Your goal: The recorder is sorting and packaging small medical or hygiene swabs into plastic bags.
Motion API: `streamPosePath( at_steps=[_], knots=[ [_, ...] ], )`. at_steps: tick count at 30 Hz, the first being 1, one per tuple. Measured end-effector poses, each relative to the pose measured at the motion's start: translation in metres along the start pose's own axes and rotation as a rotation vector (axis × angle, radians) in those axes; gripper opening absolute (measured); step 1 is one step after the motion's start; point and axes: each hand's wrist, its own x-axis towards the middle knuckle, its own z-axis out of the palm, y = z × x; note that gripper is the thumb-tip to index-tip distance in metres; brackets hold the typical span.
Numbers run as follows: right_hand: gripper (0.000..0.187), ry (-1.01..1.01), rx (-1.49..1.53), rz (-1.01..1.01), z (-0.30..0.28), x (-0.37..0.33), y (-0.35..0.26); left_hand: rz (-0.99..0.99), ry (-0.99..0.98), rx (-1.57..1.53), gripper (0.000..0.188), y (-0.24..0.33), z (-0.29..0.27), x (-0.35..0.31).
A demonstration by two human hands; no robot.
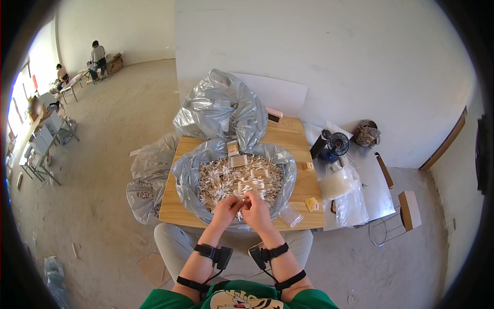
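Observation:
A broad heap of cotton swabs (216, 177) fills an opened grey plastic bag (186, 177) on the wooden table. At the heap's near side, my left hand (226, 210) and my right hand (255, 208) meet, with fingers closed in a pinch. White swab tips show between them; how many swabs each hand holds is hidden by the fingers. Beyond my hands, a small clear pack of swabs (238, 161) lies on the heap. Right above it rests another small pack with an orange-yellow label (233, 148).
A full grey bag (218, 105) stands behind the heap. On the right of the wooden table (303, 144) lie yellow cards (312, 204) and a clear plastic bag (291, 215). A side table holds a fan (338, 144), a dark bottle (320, 143) and plastic bags (350, 195). Other people sit far left.

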Motion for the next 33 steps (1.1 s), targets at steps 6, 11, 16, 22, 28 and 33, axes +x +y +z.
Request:
streamPosePath(
  at_steps=[6,11,16,22,28,33],
  knots=[
    [0.023,0.013,-0.033,-0.080,-0.006,0.003,-0.001,0.082,-0.029,0.121,0.013,0.006,-0.003,-0.002],
    [0.025,0.080,-0.114,-0.122,-0.008,0.005,0.012,0.113,-0.018,0.209,0.012,0.016,-0.006,-0.004],
    [0.024,0.055,-0.091,-0.129,-0.006,0.005,0.010,0.180,0.024,0.272,0.015,0.021,-0.006,-0.003],
    [0.018,-0.013,-0.099,-0.144,-0.003,0.000,0.022,0.127,-0.107,0.387,0.013,0.020,-0.016,0.000],
    [0.013,0.122,0.102,0.130,0.004,0.001,0.033,0.398,0.449,0.238,0.024,0.009,-0.017,0.019],
    [0.013,-0.053,0.488,0.383,0.008,0.008,0.064,-0.304,0.091,-0.263,0.023,-0.010,-0.019,0.018]
  ],
)
